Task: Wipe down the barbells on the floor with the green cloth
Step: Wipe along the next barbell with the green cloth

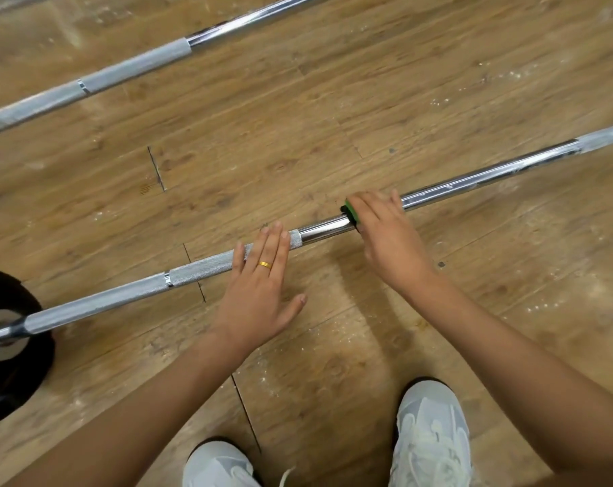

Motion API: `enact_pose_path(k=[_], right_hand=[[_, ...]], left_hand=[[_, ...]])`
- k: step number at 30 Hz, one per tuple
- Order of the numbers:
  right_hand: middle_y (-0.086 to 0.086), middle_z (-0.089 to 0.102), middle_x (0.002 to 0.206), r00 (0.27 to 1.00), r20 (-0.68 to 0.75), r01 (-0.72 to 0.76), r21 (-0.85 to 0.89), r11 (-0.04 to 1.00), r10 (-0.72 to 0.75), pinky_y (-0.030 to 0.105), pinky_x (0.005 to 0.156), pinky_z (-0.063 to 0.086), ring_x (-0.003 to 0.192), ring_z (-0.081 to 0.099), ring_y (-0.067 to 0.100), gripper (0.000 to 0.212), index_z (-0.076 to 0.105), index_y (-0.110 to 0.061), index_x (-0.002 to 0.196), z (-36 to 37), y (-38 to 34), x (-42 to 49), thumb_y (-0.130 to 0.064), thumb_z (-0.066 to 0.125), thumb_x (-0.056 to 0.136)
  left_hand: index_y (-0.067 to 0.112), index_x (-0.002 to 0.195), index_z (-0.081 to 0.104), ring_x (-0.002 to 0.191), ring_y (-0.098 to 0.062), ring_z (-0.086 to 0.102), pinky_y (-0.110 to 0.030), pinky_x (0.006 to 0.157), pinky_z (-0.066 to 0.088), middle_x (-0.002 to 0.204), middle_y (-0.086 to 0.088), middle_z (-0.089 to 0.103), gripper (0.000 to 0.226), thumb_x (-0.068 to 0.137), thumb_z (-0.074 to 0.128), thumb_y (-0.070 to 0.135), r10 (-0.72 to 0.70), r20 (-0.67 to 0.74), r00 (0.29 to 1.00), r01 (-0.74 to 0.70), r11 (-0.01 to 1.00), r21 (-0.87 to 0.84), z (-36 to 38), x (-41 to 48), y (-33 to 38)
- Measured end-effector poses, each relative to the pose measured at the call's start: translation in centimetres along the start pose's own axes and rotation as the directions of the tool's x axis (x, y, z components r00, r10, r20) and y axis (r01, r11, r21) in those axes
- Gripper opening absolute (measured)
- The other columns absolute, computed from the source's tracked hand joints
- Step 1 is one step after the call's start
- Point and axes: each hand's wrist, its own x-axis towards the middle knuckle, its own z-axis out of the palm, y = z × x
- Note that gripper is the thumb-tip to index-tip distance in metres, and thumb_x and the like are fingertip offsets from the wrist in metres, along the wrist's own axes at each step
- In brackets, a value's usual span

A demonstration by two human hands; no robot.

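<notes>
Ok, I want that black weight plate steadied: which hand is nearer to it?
Left. The left hand rests on the near barbell, between the black weight plate and the right hand, which grips the green cloth farther along.

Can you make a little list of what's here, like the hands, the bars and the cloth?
Place: wooden floor with white dusty specks
Near barbell: lies on the floor, black weight plate at one end
Far barbell: lies on the floor, untouched
Left hand: rests flat on the near bar's rough grip
Right hand: holds the green cloth round the shiny part
Shoes: white, at the bottom edge
</notes>
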Motion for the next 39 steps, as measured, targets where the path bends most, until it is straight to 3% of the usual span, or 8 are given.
enact_pose_path(k=[6,10,15,20,27,31,36,39], right_hand=[[0.01,0.048,0.146,0.992,0.041,0.119,0.017,0.993,-0.12,0.035,0.122,-0.002,0.142,0.036,0.027,0.067,0.044,-0.007,0.146,0.5,-1.1,-0.3,0.01,0.057,0.083],[0.012,0.046,0.148,1.0,-0.009,0.01,0.027,1.0,-0.01,0.033,0.121,-0.006,0.144,0.034,0.029,0.065,0.041,-0.005,0.148,-0.4,0.2,-0.9,0.012,0.053,0.086],[0.012,0.05,0.145,0.992,0.041,0.118,0.021,0.993,-0.118,0.036,0.121,-0.001,0.14,0.04,0.03,0.063,0.045,-0.005,0.145,0.1,-1.7,-1.0,0.009,0.056,0.085],[0.009,0.047,0.149,1.0,0.023,-0.007,-0.034,0.999,0.007,0.036,0.121,-0.008,0.144,0.035,0.026,0.063,0.041,-0.009,0.148,-0.9,0.5,-1.3,0.007,0.052,0.088],[0.006,0.044,0.152,0.995,0.073,0.066,-0.025,0.998,-0.064,0.035,0.121,-0.01,0.147,0.03,0.022,0.066,0.04,-0.011,0.149,-1.0,-0.2,-2.2,0.008,0.053,0.087],[0.009,0.044,0.151,0.999,0.037,0.019,-0.02,1.0,-0.018,0.038,0.122,-0.005,0.147,0.03,0.027,0.066,0.041,-0.008,0.149,-0.8,0.0,-3.1,0.01,0.053,0.086],[0.009,0.044,0.151,0.993,0.053,0.109,-0.026,0.994,-0.107,0.04,0.121,0.004,0.145,0.031,0.027,0.071,0.04,-0.009,0.149,-0.1,-0.7,-4.2,0.012,0.055,0.082],[0.009,0.042,0.152,0.998,0.029,0.065,-0.043,0.997,-0.064,0.039,0.122,0.002,0.147,0.03,0.027,0.075,0.036,-0.011,0.151,-0.3,0.1,-5.1,0.011,0.055,0.083]], left_hand=[[0.005,0.161,0.0,0.156,-0.024,-0.01,-0.052,0.125,-0.002,0.169,-0.011,-0.01,0.098,0.095,0.041,0.064,-0.006,0.016,1.0,0.006,1.0,0.014,0.0,-0.4,0.5],[0.006,0.161,-0.002,0.156,-0.023,-0.012,-0.053,0.125,0.0,0.169,-0.01,-0.011,0.097,0.094,0.037,0.065,-0.01,0.013,1.0,0.009,1.0,0.013,0.2,-0.4,0.6],[0.007,0.161,-0.001,0.156,-0.023,-0.01,-0.056,0.125,0.003,0.17,-0.01,-0.009,0.097,0.093,0.03,0.068,-0.04,0.006,0.999,0.041,0.999,-0.016,0.2,-0.8,1.3],[0.013,0.162,0.0,0.156,-0.017,-0.013,-0.052,0.125,-0.002,0.17,-0.002,-0.009,0.093,0.094,0.033,0.067,-0.057,0.009,0.998,0.057,0.991,-0.119,0.2,-1.2,1.4],[0.013,0.162,-0.002,0.155,-0.017,-0.014,-0.05,0.125,-0.007,0.17,-0.002,-0.012,0.094,0.093,0.032,0.068,-0.061,0.008,0.998,0.061,0.991,-0.118,0.3,-2.1,2.3],[0.014,0.162,-0.003,0.154,-0.016,-0.018,-0.049,0.124,-0.009,0.169,0.0,-0.014,0.093,0.094,0.03,0.069,-0.055,0.019,0.998,0.057,0.991,-0.123,0.2,-2.8,2.7],[0.013,0.162,-0.003,0.155,-0.017,-0.017,-0.051,0.125,-0.007,0.169,-0.001,-0.014,0.093,0.095,0.031,0.068,-0.044,0.019,0.999,0.046,0.992,-0.119,0.1,-3.9,3.4],[0.014,0.162,-0.006,0.154,-0.017,-0.018,-0.052,0.125,-0.003,0.169,-0.001,-0.016,0.093,0.096,0.031,0.068,-0.055,0.043,0.998,0.059,0.994,-0.091,0.2,-4.6,4.1]])
